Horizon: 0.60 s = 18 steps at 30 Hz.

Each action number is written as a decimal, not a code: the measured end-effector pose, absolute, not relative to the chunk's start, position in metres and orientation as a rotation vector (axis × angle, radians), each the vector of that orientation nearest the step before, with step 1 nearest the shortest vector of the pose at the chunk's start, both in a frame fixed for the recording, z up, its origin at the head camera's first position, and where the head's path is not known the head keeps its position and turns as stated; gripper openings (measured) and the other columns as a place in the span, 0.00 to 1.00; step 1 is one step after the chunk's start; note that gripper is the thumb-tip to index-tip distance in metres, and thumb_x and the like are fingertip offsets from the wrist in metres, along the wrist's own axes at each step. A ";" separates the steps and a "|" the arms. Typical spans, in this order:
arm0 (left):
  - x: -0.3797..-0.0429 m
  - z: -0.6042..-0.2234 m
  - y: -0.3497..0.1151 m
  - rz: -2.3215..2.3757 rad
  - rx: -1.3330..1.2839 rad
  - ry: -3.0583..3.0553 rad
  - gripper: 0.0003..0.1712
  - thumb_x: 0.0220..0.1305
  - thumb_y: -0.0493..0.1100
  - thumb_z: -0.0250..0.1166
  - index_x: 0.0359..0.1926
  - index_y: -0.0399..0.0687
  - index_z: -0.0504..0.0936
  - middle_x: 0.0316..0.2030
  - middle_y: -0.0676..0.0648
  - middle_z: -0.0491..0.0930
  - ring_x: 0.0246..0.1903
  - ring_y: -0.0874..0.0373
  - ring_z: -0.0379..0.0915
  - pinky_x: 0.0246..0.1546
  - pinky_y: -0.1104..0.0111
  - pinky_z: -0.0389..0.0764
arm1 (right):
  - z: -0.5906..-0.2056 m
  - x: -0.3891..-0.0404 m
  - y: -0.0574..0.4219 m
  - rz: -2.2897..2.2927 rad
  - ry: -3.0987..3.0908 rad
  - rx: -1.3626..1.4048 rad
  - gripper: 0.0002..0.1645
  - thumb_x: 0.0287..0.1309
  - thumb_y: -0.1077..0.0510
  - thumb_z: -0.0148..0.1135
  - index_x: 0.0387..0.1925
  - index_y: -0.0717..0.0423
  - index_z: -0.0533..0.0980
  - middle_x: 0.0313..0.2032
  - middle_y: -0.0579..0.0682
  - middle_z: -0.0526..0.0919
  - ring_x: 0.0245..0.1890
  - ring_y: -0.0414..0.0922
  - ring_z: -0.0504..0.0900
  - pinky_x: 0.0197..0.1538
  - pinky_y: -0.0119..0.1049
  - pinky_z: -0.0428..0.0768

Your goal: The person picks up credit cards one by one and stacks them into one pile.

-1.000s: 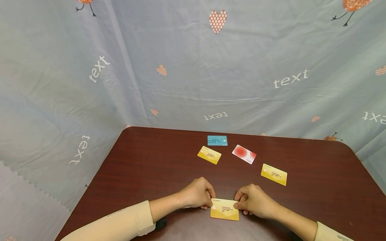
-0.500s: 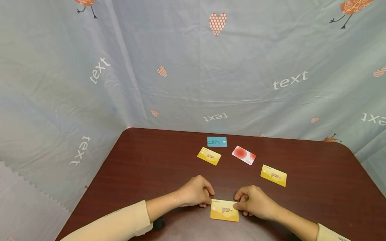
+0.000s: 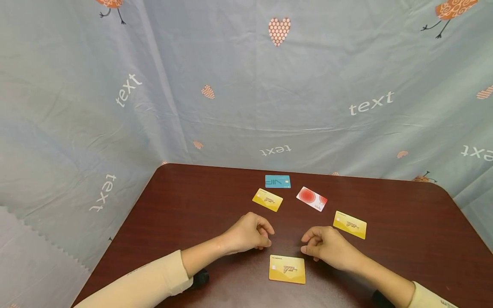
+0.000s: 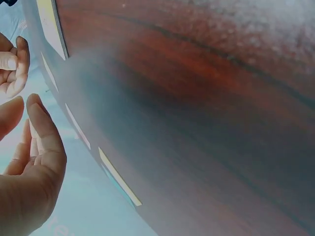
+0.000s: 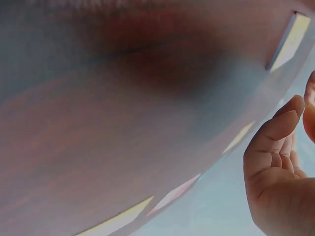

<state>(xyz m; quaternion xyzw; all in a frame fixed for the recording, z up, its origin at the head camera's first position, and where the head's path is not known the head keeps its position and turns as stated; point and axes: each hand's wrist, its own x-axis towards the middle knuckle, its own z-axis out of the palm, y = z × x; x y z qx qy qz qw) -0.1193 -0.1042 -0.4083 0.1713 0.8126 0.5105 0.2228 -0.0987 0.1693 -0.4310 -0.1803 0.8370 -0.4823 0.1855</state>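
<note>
Near the front of a dark red-brown table [image 3: 185, 218], a yellow card [image 3: 286, 269] lies flat. Slightly farther off, a person's left hand [image 3: 248, 233] and right hand [image 3: 329, 248] face each other, well apart, fingers loosely bent around nothing, thumb and forefinger narrowly parted. Beyond them lie a blue card [image 3: 277, 181], a red-and-white card [image 3: 312, 199] and, far right, another yellow card [image 3: 349, 225].

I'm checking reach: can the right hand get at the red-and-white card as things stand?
Probably yes: the right hand looks empty, and only bare tabletop shows between it and the uncovered red-and-white card.
</note>
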 end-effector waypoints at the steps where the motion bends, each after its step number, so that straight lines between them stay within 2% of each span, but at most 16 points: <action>1: -0.121 -0.408 -0.103 1.415 0.488 2.246 0.12 0.56 0.24 0.72 0.43 0.29 0.85 0.22 0.49 0.81 0.22 0.55 0.78 0.25 0.71 0.77 | -0.429 -0.099 0.170 -1.360 2.362 -0.493 0.12 0.64 0.61 0.72 0.42 0.66 0.79 0.26 0.51 0.83 0.24 0.46 0.80 0.27 0.34 0.79; 10: -0.137 -0.405 -0.088 1.491 0.558 2.226 0.14 0.58 0.29 0.73 0.46 0.30 0.85 0.27 0.50 0.83 0.26 0.61 0.78 0.28 0.72 0.76 | -0.421 -0.106 0.186 -1.411 2.416 -0.397 0.15 0.63 0.60 0.72 0.44 0.68 0.79 0.29 0.50 0.82 0.27 0.47 0.80 0.28 0.32 0.78; 18: -0.149 -0.405 -0.066 1.545 0.573 2.197 0.14 0.59 0.30 0.74 0.46 0.33 0.86 0.28 0.51 0.83 0.27 0.61 0.79 0.28 0.72 0.76 | -0.424 -0.105 0.207 -1.430 2.451 -0.277 0.19 0.63 0.58 0.73 0.48 0.67 0.79 0.32 0.52 0.84 0.29 0.47 0.81 0.29 0.33 0.78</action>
